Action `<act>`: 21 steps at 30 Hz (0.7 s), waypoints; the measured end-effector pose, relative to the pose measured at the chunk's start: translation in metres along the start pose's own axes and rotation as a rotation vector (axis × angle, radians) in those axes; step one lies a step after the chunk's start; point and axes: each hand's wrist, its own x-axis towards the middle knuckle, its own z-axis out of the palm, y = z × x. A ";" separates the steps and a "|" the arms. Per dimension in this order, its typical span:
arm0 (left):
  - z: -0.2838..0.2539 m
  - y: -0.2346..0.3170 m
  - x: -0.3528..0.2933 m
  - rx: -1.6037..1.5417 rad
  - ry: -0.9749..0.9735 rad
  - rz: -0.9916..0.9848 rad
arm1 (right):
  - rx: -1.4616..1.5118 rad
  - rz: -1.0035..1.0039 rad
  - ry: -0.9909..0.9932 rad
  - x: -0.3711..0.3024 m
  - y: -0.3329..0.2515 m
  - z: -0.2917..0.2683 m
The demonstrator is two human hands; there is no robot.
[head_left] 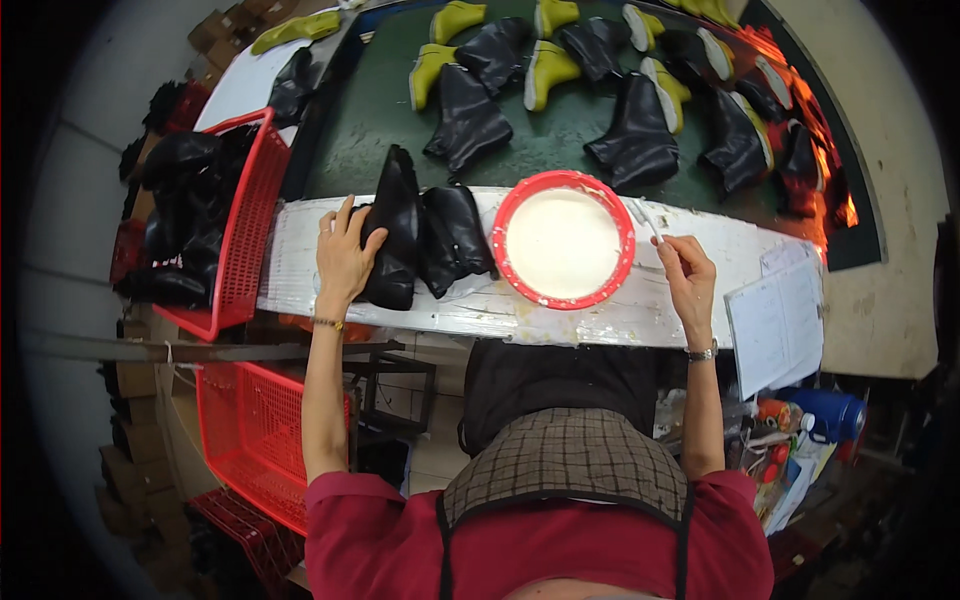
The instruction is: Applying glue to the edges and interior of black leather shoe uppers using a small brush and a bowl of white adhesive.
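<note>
My left hand lies against the left side of a black boot upper on the white board, fingers apart and thumb touching the leather. Just right of that upper is another black boot upper. A red-rimmed basin of creamy white liquid sits at the middle of the board. To its right, my right hand pinches the handle of a slim white brush, whose head points toward the far left. The brush is apart from both the basin and the uppers.
Beyond the board, a green surface carries several black uppers and yellow-green boot forms. An orange glow lights its right side. A red basket of black uppers stands left, another red basket below. Papers lie right.
</note>
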 end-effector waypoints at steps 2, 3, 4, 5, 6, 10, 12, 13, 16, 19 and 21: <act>0.011 -0.012 0.005 0.104 0.098 0.038 | 0.030 0.039 -0.002 -0.002 0.000 0.002; 0.009 -0.015 0.006 0.005 0.023 -0.052 | 0.041 0.038 -0.009 -0.001 0.000 0.004; 0.007 -0.018 0.007 -0.095 -0.050 -0.140 | 0.052 0.037 -0.015 0.000 -0.001 0.007; 0.008 -0.017 0.008 -0.206 -0.128 -0.223 | 0.055 0.042 -0.016 -0.002 0.000 0.006; 0.011 -0.023 0.007 -0.240 0.014 -0.133 | 0.037 0.053 -0.026 -0.004 0.000 0.005; -0.012 -0.070 0.004 -0.291 0.140 -0.229 | 0.002 0.056 -0.012 -0.006 0.005 -0.010; -0.036 -0.109 0.002 -0.259 0.168 -0.314 | 0.007 0.067 0.006 -0.010 0.005 -0.019; -0.049 -0.132 -0.001 -0.219 0.117 -0.387 | -0.039 0.036 -0.003 -0.008 0.002 -0.022; -0.059 -0.183 -0.017 0.005 0.135 -0.251 | -0.153 -0.049 -0.030 -0.001 -0.010 -0.023; -0.051 -0.166 -0.015 -0.054 0.018 -0.406 | -0.298 -0.125 -0.107 0.003 -0.031 -0.015; -0.044 -0.134 -0.006 0.059 -0.007 -0.494 | -0.409 -0.089 -0.174 0.005 -0.050 -0.009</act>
